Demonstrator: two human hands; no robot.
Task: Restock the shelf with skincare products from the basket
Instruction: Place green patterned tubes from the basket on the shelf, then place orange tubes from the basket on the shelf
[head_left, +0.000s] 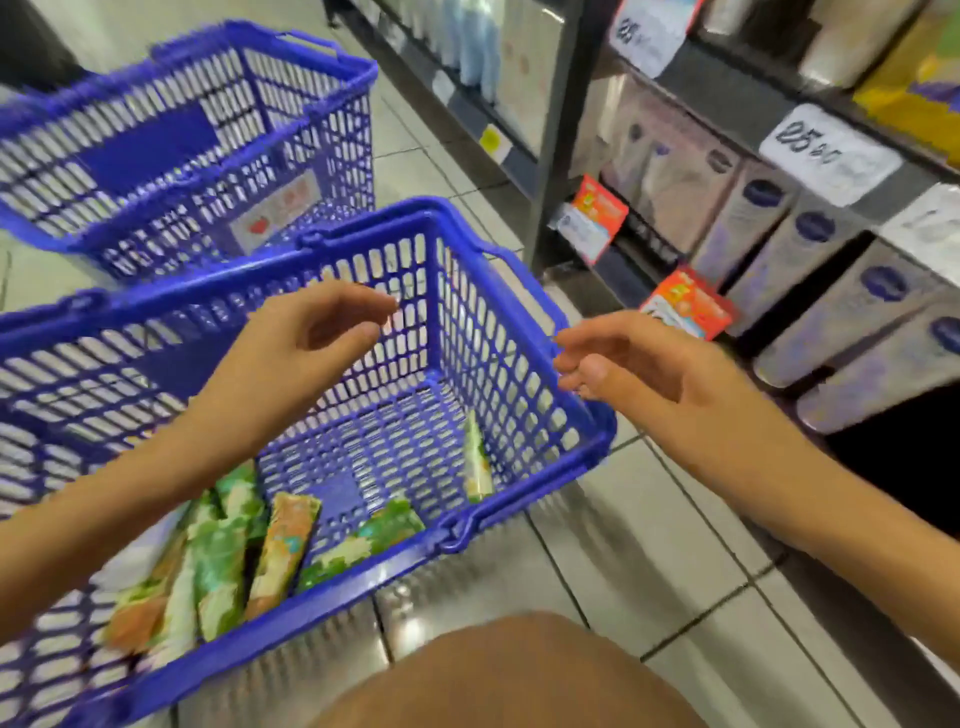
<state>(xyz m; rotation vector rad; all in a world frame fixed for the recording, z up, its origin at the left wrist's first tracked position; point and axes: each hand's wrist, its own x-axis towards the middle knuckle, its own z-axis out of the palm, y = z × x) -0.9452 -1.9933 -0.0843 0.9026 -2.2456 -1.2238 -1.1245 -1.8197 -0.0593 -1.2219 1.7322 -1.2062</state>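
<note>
A blue plastic basket (524, 312) stands on the tiled floor in front of me. Several green and orange skincare boxes (223, 551) lie in its near left corner, and one green box (477, 460) leans against its right wall. My left hand (306, 343) hovers over the basket, fingers curled and apart, holding nothing. My right hand (644, 374) hangs just past the basket's right rim, fingers loosely spread, holding nothing. The shelf (779, 93) on the right carries rows of pale boxed products (841, 312).
A second blue basket (343, 104) stands behind the first. Orange promo tags (691, 304) and white price cards (826, 150) stick out from the shelf edges. A dark gap (904, 462) opens on the low shelf. My knee (509, 675) is at the bottom.
</note>
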